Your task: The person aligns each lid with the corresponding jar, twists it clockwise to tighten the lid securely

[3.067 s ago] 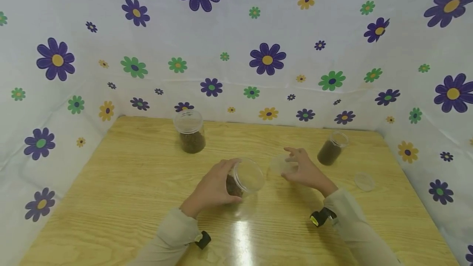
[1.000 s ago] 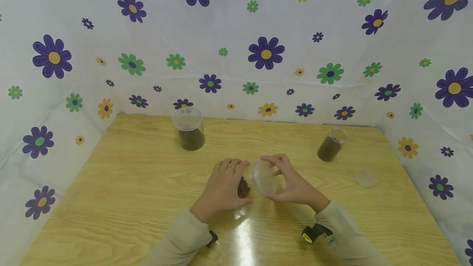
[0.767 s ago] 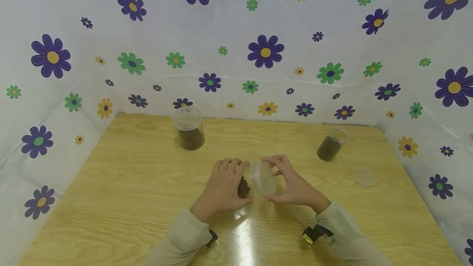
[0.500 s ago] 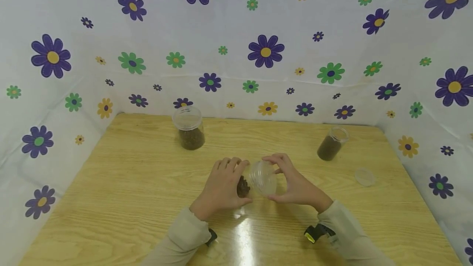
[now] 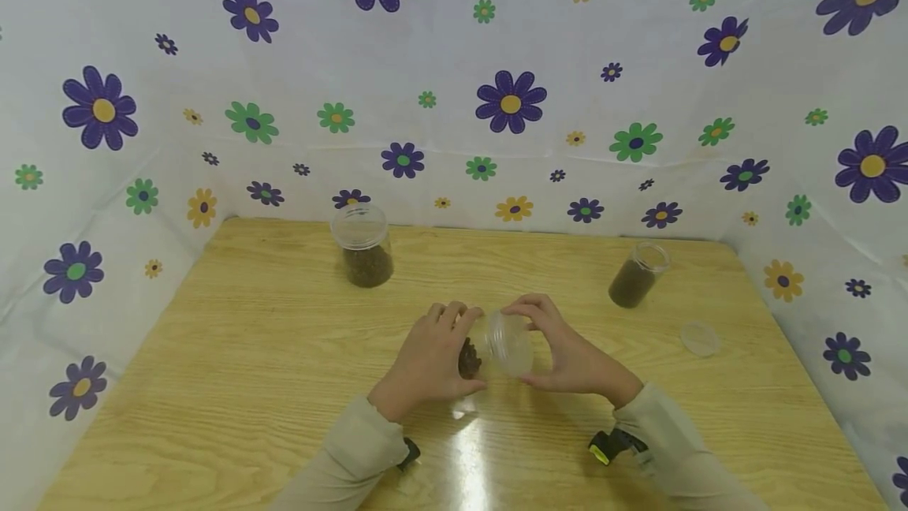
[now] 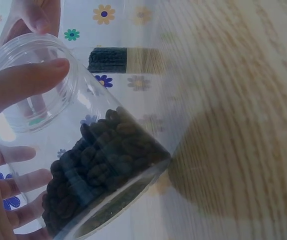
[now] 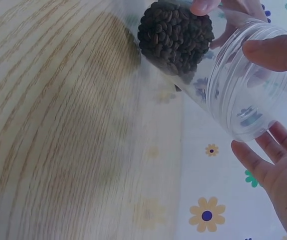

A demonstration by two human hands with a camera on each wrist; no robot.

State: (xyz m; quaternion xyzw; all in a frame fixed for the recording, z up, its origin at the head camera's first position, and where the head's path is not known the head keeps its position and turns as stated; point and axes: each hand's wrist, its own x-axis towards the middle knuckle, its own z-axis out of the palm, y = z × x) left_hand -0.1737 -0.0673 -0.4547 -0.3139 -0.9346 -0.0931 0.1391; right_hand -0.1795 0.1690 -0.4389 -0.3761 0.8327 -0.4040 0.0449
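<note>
My left hand [image 5: 429, 353] grips a clear jar [image 6: 91, 92], fingers round one side and thumb on the other. The jar leans to the right, and dark coffee beans [image 6: 98, 160] lie in its lower part. A clear lid [image 5: 512, 345] is at the jar's mouth, pinched between the thumb and fingers of my right hand [image 5: 571, 353]. The right wrist view shows the lid's ridged rim against the jar's neck. How firmly it sits there I cannot tell.
A wide clear jar [image 5: 366, 251] with dark contents stands at the back left of the wooden table [image 5: 234, 353]. At the back right is a narrower jar [image 5: 634, 282] of dark contents, and a loose clear lid [image 5: 700, 339] lies in front of it.
About three seconds ago the jar's mouth was uncovered and my right hand was by a lid farther right. The lid has since come left to the mouth. During the last second, both hands barely shift.
</note>
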